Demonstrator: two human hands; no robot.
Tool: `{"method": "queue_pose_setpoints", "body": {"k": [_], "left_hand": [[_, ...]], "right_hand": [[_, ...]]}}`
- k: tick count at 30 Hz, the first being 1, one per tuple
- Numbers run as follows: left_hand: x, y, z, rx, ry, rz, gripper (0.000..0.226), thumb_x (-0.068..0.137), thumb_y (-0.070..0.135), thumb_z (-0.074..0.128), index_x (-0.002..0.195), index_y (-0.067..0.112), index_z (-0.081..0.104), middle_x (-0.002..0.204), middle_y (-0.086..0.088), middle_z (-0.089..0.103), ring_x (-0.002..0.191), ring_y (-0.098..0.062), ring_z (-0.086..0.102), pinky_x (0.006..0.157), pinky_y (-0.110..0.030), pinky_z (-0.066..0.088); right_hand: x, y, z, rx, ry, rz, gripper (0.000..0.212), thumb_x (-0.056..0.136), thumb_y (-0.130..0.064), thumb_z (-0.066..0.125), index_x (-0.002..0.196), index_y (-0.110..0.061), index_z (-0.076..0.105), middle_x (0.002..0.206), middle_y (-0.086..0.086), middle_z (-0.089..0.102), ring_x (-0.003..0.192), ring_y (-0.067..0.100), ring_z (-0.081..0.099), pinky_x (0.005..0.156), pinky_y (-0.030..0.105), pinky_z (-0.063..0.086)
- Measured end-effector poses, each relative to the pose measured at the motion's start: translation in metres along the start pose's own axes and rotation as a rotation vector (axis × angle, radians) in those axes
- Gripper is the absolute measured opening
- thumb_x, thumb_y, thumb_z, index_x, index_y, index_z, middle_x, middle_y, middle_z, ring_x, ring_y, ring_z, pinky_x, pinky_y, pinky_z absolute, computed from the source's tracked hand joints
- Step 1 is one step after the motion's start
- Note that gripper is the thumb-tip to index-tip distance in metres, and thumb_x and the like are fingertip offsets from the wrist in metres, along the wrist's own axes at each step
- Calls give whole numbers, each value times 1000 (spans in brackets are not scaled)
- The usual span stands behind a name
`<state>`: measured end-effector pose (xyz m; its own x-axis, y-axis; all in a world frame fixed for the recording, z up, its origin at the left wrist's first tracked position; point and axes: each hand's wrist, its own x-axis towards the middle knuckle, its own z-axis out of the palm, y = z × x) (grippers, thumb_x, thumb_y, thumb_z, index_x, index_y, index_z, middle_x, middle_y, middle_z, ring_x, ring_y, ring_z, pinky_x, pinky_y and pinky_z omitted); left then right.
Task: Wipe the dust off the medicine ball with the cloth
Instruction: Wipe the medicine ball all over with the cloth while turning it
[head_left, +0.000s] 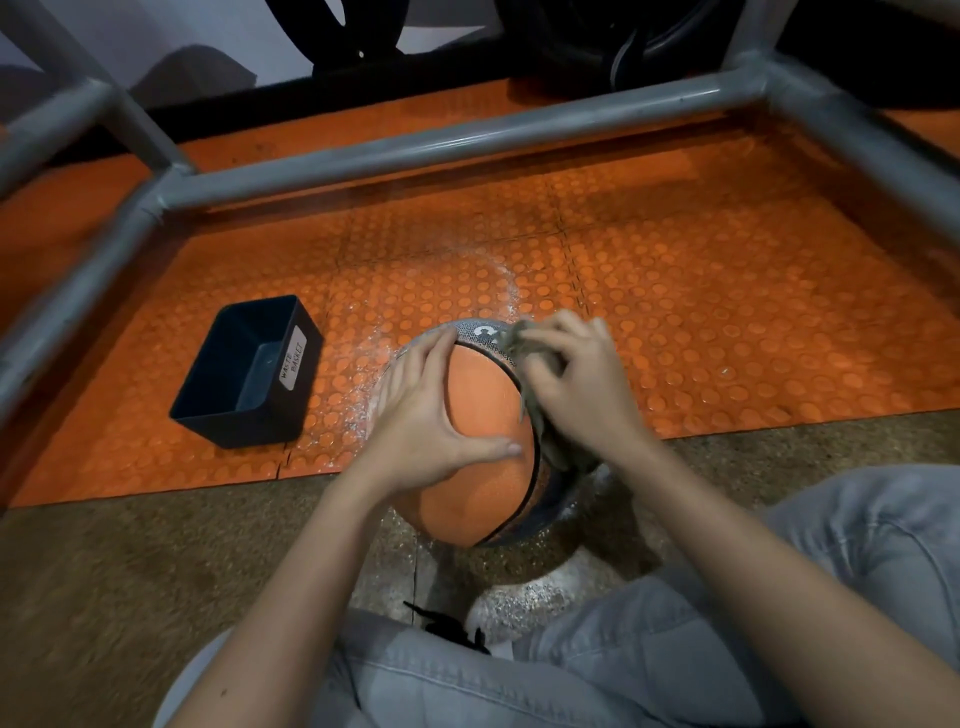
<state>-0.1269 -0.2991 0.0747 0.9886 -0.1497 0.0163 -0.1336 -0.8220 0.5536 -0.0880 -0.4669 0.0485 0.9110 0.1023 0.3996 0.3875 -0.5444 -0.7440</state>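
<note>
Nearest the camera, the person's legs in pale grey jeans (649, 654) are folded at the bottom of the view, and between them the toe of a shoe (519, 608) is coated in white powder. Just beyond it the ball (483, 415), orange with a dark seam and a grey patterned band, sits on the floor where the brown carpet (130, 561) meets the edge of the orange studded mat (727, 312). The left hand (431, 410) lies flat on the ball's orange panel, fingers spread wide and thumb stretched across toward the seam, steadying it. The right hand (582, 384) has its fingers curled round a bunched grey-green cloth (550, 441) and presses it against the ball's right side, over the grey band. White dust (509, 280) is scattered on the mat in an arc around the ball. To the left, apart from the ball, a dark open bin (249, 374) stands on the mat, with a white label on its side reading "WASTE BASKET". Farther back, grey metal pipes (441, 140) frame the mat, and behind them are dark shapes too dim to make out.
</note>
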Motion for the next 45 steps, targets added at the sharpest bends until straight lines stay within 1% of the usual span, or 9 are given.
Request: {"method": "queue_pose_setpoints", "body": {"k": [5,13,20,23,29,34,37,41,45], "left_hand": [[-2,7,3,52,-21,0,132,38,81,58,149,28,9,150,15,9,134,0,8,112,-32,8],[-1,4,3,24,-11,-9,131,37,80,54,149,27,11,152,13,11,134,1,8,110,-27,7],[-5,4,2,25,5,-16,130,36,82,53,148,31,11,150,17,10,131,5,8,112,-33,8],[-4,1,1,18,29,-28,130,36,82,53,148,29,14,150,15,13,130,5,10,113,-36,9],[2,0,-1,-6,30,-47,128,39,78,51,149,26,13,151,10,15,136,-4,12,114,-34,12],[5,0,1,-11,34,-42,130,36,82,54,148,29,15,150,15,15,133,1,12,109,-30,10],[6,1,1,-6,48,-49,129,36,82,53,148,28,16,150,12,16,134,-2,13,111,-33,11],[5,-2,-1,-27,74,-79,129,37,82,54,148,26,18,149,10,19,134,-6,16,110,-34,16],[7,-4,-4,-56,62,-101,130,37,79,54,149,25,17,150,8,19,136,-8,16,109,-31,16]], "right_hand": [[17,36,-2,123,12,334,19,89,-7,56,86,-16,73,74,-7,48,85,27,50,76,32,33],[-14,-26,-2,-39,-57,-84,33,84,-20,47,104,-18,72,94,-10,55,88,15,37,76,32,34],[8,39,-2,103,26,339,19,91,-9,57,102,-4,72,73,-13,46,85,21,53,69,21,31],[-2,17,1,25,52,236,24,90,-9,54,106,-10,71,79,-16,48,96,26,50,78,15,26],[-25,-30,7,-9,-14,-150,36,83,-24,42,101,-19,73,93,-6,58,87,14,39,75,33,37],[-6,22,1,145,97,204,22,91,-14,55,104,-12,72,87,-11,54,91,18,49,75,21,37],[-4,40,4,201,103,399,17,91,-10,56,99,-9,72,82,-12,52,95,25,53,86,39,45],[-13,6,8,44,119,227,26,90,-12,53,109,-12,70,90,-13,51,94,12,39,79,23,30],[-29,-28,13,13,43,-95,34,83,-23,45,103,-19,73,96,-9,57,89,13,38,78,31,36]]}}
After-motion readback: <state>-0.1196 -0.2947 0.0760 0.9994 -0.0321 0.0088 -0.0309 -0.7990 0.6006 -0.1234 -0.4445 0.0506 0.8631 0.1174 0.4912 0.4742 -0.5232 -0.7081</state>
